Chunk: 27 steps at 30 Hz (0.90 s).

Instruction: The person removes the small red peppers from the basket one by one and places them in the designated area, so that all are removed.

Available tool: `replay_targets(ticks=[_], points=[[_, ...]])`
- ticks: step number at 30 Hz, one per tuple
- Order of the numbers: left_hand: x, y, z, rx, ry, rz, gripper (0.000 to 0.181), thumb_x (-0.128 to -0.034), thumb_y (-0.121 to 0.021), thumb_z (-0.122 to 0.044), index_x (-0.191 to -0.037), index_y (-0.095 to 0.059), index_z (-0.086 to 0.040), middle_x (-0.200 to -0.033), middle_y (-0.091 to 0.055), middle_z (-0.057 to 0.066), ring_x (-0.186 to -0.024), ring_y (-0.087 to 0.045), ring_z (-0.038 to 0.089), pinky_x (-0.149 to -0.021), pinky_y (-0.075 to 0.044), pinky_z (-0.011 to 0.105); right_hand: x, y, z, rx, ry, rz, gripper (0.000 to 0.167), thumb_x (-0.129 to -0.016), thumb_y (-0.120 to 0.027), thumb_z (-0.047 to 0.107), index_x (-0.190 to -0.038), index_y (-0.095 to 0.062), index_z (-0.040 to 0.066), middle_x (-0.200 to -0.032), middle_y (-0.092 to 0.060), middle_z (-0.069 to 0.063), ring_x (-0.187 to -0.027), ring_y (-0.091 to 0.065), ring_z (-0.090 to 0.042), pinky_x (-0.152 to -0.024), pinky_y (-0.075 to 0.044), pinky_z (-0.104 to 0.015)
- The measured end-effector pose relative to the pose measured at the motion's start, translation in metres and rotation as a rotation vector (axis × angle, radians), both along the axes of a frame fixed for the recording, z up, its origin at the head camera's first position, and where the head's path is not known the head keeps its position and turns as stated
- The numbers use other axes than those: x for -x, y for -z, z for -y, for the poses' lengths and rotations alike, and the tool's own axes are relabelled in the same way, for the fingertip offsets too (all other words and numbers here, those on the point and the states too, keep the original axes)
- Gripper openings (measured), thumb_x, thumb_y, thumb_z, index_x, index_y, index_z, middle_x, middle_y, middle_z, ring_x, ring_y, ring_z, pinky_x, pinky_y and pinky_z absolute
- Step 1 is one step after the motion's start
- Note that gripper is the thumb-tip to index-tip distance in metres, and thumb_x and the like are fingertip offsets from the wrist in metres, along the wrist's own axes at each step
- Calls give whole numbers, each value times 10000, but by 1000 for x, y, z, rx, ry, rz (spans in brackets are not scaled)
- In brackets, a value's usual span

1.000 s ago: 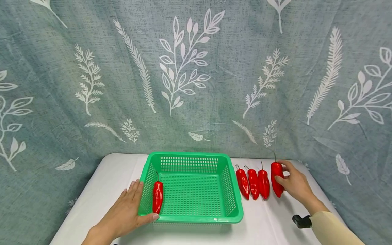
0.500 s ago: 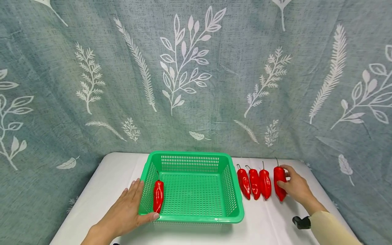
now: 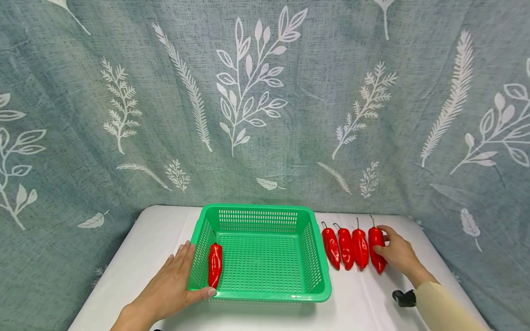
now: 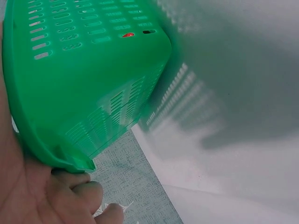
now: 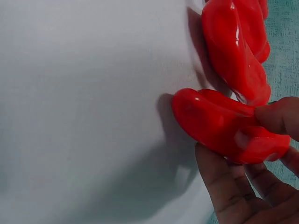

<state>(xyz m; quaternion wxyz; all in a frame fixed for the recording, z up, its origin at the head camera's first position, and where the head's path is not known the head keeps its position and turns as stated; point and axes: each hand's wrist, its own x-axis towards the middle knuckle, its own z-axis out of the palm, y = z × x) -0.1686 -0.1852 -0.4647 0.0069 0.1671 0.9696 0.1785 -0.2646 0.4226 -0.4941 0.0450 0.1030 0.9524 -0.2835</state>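
Note:
My right hand [image 3: 399, 253] pinches a red pepper [image 3: 376, 237] between thumb and fingers, at the right end of a row on the table. In the right wrist view this pepper [image 5: 210, 121] lies close beside a neighbouring one. Three more peppers [image 3: 360, 250] lie side by side between it and a green perforated basket [image 3: 265, 296]. Fingers straight, my left hand [image 3: 169, 285] rests along the basket's left rim, the thumb on its front left corner. Inside the basket at its left lies one red pepper [image 3: 215, 266]. The left wrist view shows the basket's outer wall [image 4: 74, 84] against the palm.
A white cloth [image 3: 356, 308] covers the table. Behind it and at both sides hangs a grey-green curtain [image 3: 298, 138] with white leaf prints. A black wrist strap piece [image 3: 403, 299] sits at the right cuff [image 3: 443, 308].
The right hand has lowered its pepper to the table and moved it slightly left, closer to the row. The left hand has stayed at the basket.

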Motion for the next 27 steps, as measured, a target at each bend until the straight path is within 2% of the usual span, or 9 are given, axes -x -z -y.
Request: replay_targets(ticks=[4,9,27], points=[[0,0,0,-10,-3,6,1275,-848,-644,-822,-1630,-235,99,-1703,-255,295,-1575,-285,464,-1257,-276,647,7,-1,2,8,-33,29,767,-934,-689,118,-1576,-316,-72,-1395,-482,-417,-1082,-626,-455,-751,-644,-405],[0,0,0,-23,-3,24,1279,-850,-640,-823,-1637,-218,92,-1712,-238,286,-1583,-270,457,-1262,-265,643,12,0,2,-20,-62,48,752,-925,-692,116,-1550,-339,-109,-1393,-502,-430,-1105,-643,-467,-812,-646,-460],[-1,0,0,-16,-2,20,1296,-843,-602,-859,-1637,-218,90,-1712,-238,286,-1578,-280,461,-1261,-269,642,11,3,0,-28,-56,76,771,-921,-723,175,-1531,-357,-122,-1393,-508,-427,-1108,-650,-467,-856,-637,-518]])
